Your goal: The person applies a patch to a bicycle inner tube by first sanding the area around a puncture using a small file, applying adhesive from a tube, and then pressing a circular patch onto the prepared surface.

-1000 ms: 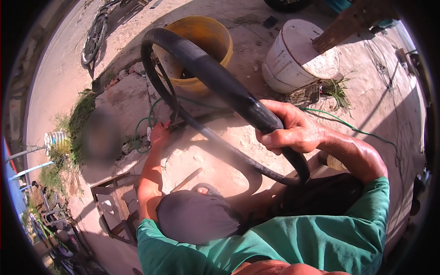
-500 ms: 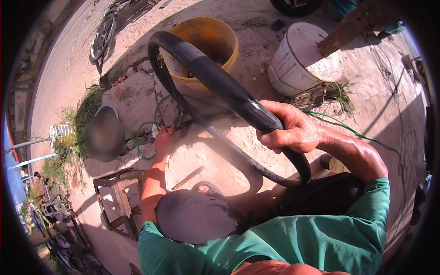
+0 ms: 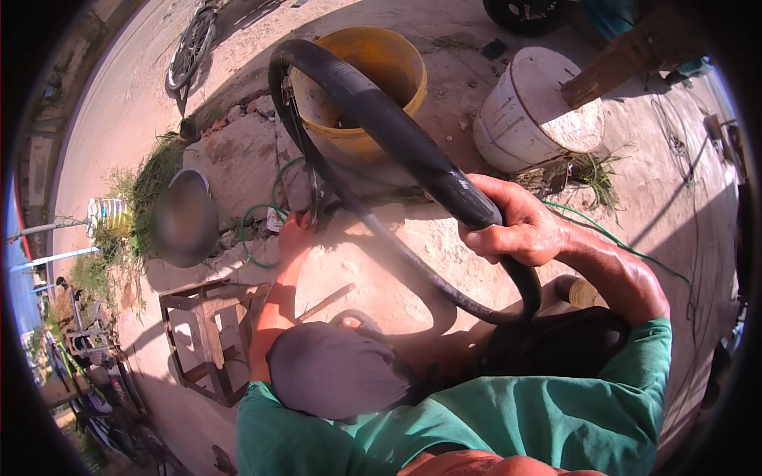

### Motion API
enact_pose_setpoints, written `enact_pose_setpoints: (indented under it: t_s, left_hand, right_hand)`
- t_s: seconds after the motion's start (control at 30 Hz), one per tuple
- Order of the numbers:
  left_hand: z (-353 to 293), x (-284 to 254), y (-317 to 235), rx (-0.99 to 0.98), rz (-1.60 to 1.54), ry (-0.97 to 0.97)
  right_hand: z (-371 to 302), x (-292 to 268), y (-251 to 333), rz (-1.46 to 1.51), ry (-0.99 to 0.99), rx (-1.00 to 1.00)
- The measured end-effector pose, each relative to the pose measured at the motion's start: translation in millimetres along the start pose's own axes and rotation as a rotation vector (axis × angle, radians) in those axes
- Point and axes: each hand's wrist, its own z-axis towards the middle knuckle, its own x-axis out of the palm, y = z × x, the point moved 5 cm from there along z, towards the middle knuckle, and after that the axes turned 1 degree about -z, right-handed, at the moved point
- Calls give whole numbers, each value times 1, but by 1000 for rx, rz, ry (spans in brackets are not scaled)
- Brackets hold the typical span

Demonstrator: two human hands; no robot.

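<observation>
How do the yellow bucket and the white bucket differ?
The yellow bucket is open, showing its hollow inside; the white bucket has a pale surface across its top.
A wooden post meets the white bucket's top; none shows in the yellow bucket.
The black tube hides part of the yellow bucket from view, while the white bucket is clear of it.
Both are round and look stained.
</observation>
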Motion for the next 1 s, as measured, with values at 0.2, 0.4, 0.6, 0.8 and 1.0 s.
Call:
enact_pose_setpoints:
  t_s: [0.2, 0.4, 0.6, 0.8, 1.0]
  left_hand:
    - [-44, -2, -64, 86, 48, 164]
    - [-131, 29, -95, 198, 124, 623]
    - [-110, 13, -83, 210, -134, 742]
    - [36, -126, -144, 424, -502, -66]
    - [91, -163, -227, 819, -534, -172]
  right_hand:
    - [-28, -23, -3, -56, -25, 72]
    - [-30, -27, 1, -197, -32, 138]
    - [-35, -32, 13, -244, -68, 142]
    - [-41, -34, 11, -219, -76, 173]
    - [-34, -27, 16, -311, -8, 64]
